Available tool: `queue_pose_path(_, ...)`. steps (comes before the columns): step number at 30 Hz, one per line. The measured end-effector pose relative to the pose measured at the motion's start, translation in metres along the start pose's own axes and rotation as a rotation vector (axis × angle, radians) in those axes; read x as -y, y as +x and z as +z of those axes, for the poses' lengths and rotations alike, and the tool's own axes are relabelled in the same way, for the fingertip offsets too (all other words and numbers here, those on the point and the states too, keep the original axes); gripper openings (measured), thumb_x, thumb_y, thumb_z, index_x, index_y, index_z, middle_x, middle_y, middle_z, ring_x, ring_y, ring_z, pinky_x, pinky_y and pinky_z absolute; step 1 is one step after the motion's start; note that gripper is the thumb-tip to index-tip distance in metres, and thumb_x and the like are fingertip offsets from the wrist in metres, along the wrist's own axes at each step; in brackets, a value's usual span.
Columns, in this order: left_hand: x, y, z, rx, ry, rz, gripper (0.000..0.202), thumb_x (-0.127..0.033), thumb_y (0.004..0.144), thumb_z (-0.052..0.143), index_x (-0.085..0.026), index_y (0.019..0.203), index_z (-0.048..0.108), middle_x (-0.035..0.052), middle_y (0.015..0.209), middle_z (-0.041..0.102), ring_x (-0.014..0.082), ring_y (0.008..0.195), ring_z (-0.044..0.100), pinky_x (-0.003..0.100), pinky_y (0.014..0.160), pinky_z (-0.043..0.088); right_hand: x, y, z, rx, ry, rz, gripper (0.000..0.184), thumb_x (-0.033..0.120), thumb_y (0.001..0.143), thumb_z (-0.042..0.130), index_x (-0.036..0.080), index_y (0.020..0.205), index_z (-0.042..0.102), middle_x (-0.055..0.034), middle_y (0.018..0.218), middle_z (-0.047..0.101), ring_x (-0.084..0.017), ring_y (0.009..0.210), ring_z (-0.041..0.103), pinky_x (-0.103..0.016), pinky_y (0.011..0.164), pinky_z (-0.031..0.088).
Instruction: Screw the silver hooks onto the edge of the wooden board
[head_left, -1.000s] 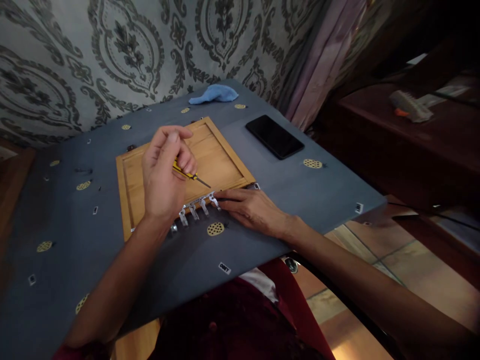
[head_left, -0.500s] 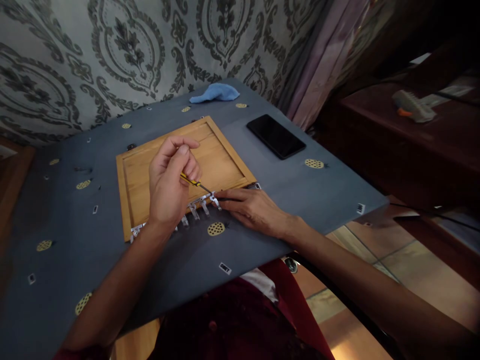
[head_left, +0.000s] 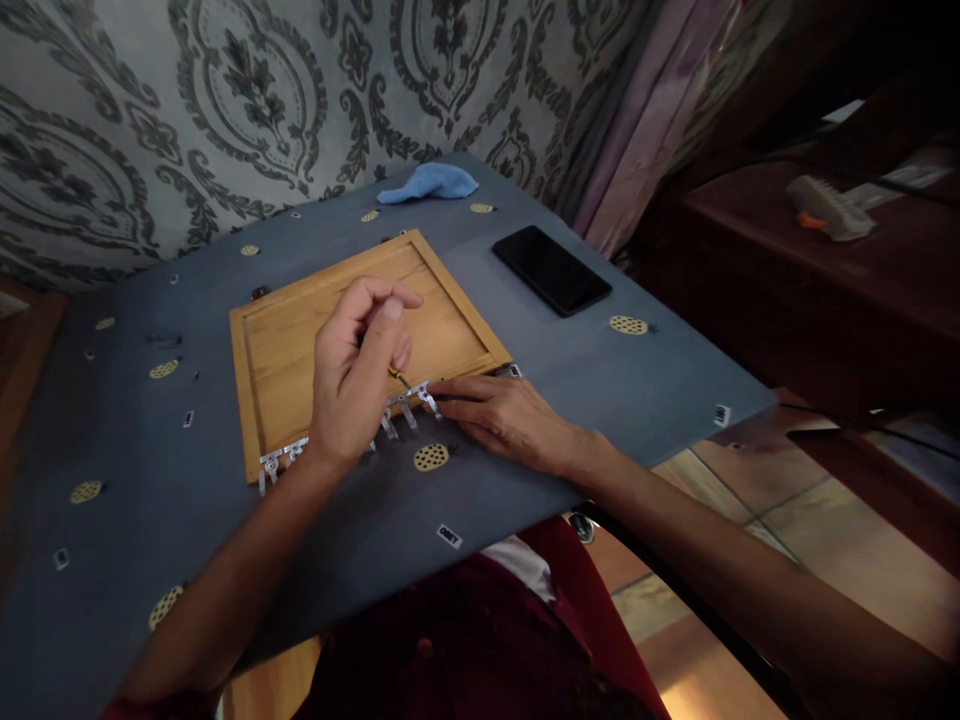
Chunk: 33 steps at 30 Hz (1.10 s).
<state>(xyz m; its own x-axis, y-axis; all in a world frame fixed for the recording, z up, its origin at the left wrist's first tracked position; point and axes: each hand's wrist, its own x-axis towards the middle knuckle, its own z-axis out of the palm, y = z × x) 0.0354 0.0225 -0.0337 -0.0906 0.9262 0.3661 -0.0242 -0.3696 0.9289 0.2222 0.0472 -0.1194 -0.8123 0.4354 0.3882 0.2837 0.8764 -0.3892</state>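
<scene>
A: What sits closest to us, and is it in our way?

B: Our left forearm, slanting in from seven o'clock. It hides the middle of the hook rail. The rail lies along the near edge of the wooden panel, its long axis running from about eight to two o'clock, hooks toward us.

A: Which of our hands is nearer to it?

B: The right hand. Its fingers stretch out to the rail's two-o'clock end, at the end hook; from there the rest of the rail runs off toward eight. Whether they pinch the metal, we cannot tell.

A: And the left hand?

B: Just beyond the rail, over the panel, its fingers curled tight around the yellow screwdriver. We see only a little of it: the shaft points toward four o'clock from those fingers, down to the rail just beside that same hook. Whether the tip sits in a screw is too small to make out. Both hands crowd that one end.

A: Farther out?

B: The panel lies flat on the table. Past it, the black phone is at two o'clock and the blue cloth near twelve, by the far edge. Neither blocks us.
</scene>
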Motion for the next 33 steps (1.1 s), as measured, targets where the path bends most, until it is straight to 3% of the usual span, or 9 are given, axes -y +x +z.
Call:
queue_pose_path(6,-0.006,0.0,0.004,-0.048,-0.002,0.03,0.014,-0.03,0.096,0.059,-0.021,0.086,0.062,-0.006,0.058,0.037,0.0092,0.051,0.038,0.024,0.05,0.036,-0.001,-0.001,0.001,-0.003,0.012,0.003,0.034,0.01,0.099,0.049,0.018,0.123,0.072,-0.0106,0.134,0.07,-0.022,0.112,0.072,-0.033,0.084,0.06)
queue_pose_path(17,-0.005,0.0,0.007,0.008,-0.001,0.033,0.014,-0.028,0.098,0.056,-0.021,0.087,0.061,-0.006,0.059,0.037,0.0094,0.052,0.039,0.025,0.051,0.037,-0.001,-0.001,0.002,0.009,0.0,0.023,0.035,0.014,0.1,0.047,0.021,0.124,0.072,-0.0072,0.136,0.069,-0.02,0.112,0.071,-0.031,0.084,0.058)
queue_pose_path(22,-0.004,-0.002,0.007,0.037,0.12,0.101,0.019,-0.035,0.101,0.054,-0.021,0.091,0.063,-0.0047,0.061,0.042,0.0099,0.055,0.043,0.025,0.052,0.039,-0.001,-0.001,0.002,-0.002,0.007,0.01,0.036,0.011,0.099,0.046,0.021,0.123,0.072,-0.0076,0.135,0.07,-0.019,0.112,0.071,-0.031,0.084,0.057)
queue_pose_path(25,-0.004,-0.003,0.008,0.105,0.216,0.135,0.022,-0.039,0.102,0.051,-0.022,0.094,0.064,-0.0036,0.063,0.045,0.0106,0.056,0.046,0.026,0.052,0.041,0.0,0.0,0.001,0.005,0.009,0.018,0.036,0.011,0.098,0.047,0.021,0.122,0.072,-0.0066,0.135,0.069,-0.02,0.113,0.07,-0.03,0.084,0.057)
queue_pose_path(29,-0.004,0.0,0.011,0.239,0.179,0.09,0.019,-0.038,0.103,0.05,-0.024,0.099,0.063,-0.0035,0.063,0.047,0.0107,0.055,0.047,0.027,0.054,0.044,0.002,0.001,-0.001,0.007,0.019,0.009,0.034,0.01,0.098,0.047,0.018,0.118,0.073,-0.0085,0.133,0.07,-0.021,0.112,0.071,-0.031,0.086,0.057)
queue_pose_path(33,-0.001,0.008,0.014,0.274,0.108,0.06,0.016,-0.036,0.102,0.052,-0.023,0.099,0.061,-0.006,0.058,0.041,0.0091,0.049,0.04,0.025,0.048,0.036,0.003,0.001,-0.002,0.008,0.024,0.01,0.034,0.009,0.097,0.048,0.019,0.117,0.073,-0.0088,0.134,0.07,-0.022,0.111,0.071,-0.033,0.086,0.058)
